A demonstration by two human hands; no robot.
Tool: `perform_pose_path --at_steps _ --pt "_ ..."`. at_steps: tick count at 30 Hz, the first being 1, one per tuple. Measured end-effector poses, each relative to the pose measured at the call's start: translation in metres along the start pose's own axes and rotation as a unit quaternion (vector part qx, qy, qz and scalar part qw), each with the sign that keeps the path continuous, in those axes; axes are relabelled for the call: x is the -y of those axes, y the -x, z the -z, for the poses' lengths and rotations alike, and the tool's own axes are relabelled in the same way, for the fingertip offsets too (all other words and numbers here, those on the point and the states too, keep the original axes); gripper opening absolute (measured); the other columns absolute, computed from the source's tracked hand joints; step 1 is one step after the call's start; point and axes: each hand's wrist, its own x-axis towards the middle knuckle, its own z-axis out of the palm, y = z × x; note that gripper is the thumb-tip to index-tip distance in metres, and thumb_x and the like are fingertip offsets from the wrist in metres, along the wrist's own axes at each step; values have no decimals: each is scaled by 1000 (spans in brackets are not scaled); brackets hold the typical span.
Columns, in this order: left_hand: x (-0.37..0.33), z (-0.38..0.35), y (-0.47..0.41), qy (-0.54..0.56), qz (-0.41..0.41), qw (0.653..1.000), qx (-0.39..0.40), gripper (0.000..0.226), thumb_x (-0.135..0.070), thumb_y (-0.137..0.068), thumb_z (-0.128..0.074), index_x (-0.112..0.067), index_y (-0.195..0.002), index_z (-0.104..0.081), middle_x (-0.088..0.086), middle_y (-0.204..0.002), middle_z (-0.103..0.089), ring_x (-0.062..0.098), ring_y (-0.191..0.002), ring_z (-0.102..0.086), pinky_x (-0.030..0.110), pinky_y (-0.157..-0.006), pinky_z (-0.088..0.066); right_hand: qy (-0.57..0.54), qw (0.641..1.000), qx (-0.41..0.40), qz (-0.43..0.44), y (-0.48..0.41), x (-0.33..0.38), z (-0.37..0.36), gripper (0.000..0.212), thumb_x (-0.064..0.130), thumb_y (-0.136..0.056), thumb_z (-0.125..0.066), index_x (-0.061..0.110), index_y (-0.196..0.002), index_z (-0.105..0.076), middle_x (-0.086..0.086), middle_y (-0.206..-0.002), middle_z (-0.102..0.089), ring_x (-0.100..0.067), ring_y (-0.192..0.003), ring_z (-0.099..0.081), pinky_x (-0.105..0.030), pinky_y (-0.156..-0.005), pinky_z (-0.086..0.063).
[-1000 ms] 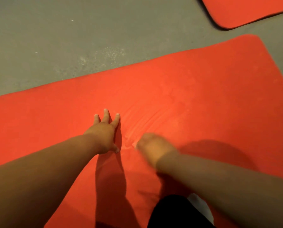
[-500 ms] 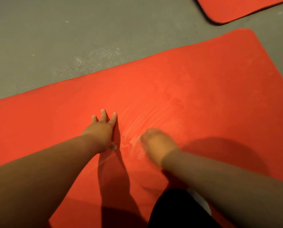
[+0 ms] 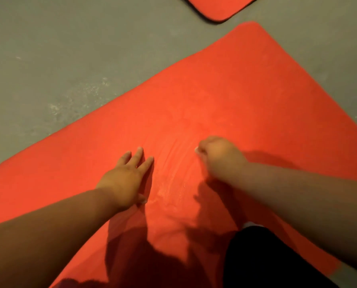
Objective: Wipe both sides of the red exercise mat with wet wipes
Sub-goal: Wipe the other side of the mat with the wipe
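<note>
One red exercise mat (image 3: 256,90), pinned by the splayed left hand (image 3: 127,179), could be rucked by the right hand (image 3: 220,160) clenching a wet wipe (image 3: 196,150).

Red mat (image 3: 246,96) lay open from hands to far corner. Left hand (image 3: 125,179) and right hand (image 3: 219,159) rested on it, passable strip between. Black-clad knee (image 3: 256,258) blocked near side.

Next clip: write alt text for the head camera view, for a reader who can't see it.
A person's left hand presses flat on a red exercise mat on a grey concrete floor, while the right hand, curled round what looks like a white wet wipe, rests beside pale damp streaks. The corner of a second red mat shows at the top.
</note>
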Motion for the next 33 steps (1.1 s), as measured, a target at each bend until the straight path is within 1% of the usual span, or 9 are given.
perform_pose_path --at_steps 3,6,10,14,18,22,25,28,33 --pt "-2 1 -3 1 -1 1000 -9 118 -45 -72 -78 -25 -153 5 9 -159 14 36 -146 -2 42 -116 -24 -44 983 91 152 59 65 -28 13 12 -84 -56 8 -92 -65 -13 -88 -61 -32 -83 -61 -34 -73 -49" --pt "-7 3 -2 -5 4 1000 -4 119 -42 -71 -80 -22 -153 4 11 -159 12 39 -145 -5 45 -115 -25 -24 971 169 168 97 76 -35 26 12 -88 -47 13 -110 -61 -10 -105 -57 -30 -97 -57 -37 -84 -47" --pt "-19 -1 6 -4 -1 1000 17 120 -45 -72 -79 -22 -153 6 10 -159 15 45 -144 -4 48 -114 -25 -19 998 12 -64 85 22 -21 15 16 -91 -53 9 -100 -63 -14 -104 -62 -32 -101 -58 -35 -85 -41" --pt "-35 -14 23 -8 -28 998 55 124 -50 -72 -77 -26 -151 15 10 -156 25 51 -141 4 50 -114 -21 -6 977 -8 -214 84 -2 -10 19 17 -93 -51 8 -105 -63 -18 -112 -62 -32 -107 -56 -33 -85 -40" --pt "-42 -23 32 -23 -31 998 55 126 -47 -73 -78 -26 -150 19 9 -155 29 51 -141 6 50 -114 -24 -32 998 27 -54 120 59 -43 22 13 -93 -49 12 -112 -59 -11 -114 -57 -28 -109 -54 -31 -92 -36" --pt "-43 -27 32 -30 -20 998 48 127 -37 -72 -81 -28 -149 20 7 -155 30 50 -142 7 49 -112 -28 -14 982 159 103 125 89 -45 26 13 -93 -48 13 -117 -57 -8 -118 -53 -24 -114 -50 -27 -95 -33" --pt "-45 -23 31 -32 -11 997 72 128 -35 -73 -81 -28 -149 22 7 -154 32 51 -141 8 52 -111 -28 14 997 16 -69 78 33 -19 18 15 -92 -53 7 -105 -63 -16 -113 -61 -30 -108 -56 -32 -86 -40" --pt "-49 -18 29 -38 -6 996 84 126 -33 -75 -79 -27 -149 23 8 -153 34 51 -140 11 53 -112 -25 21 967 -87 -237 45 -19 11 15 14 -90 -57 3 -95 -66 -21 -104 -65 -36 -99 -58 -37 -78 -39" --pt "-46 -16 29 -51 -18 994 90 123 -31 -77 -78 -22 -149 21 14 -153 32 50 -141 9 50 -114 -15 -15 999 -19 -48 54 56 -36 24 19 -94 -47 6 -99 -66 -17 -102 -61 -34 -99 -57 -36 -85 -41"
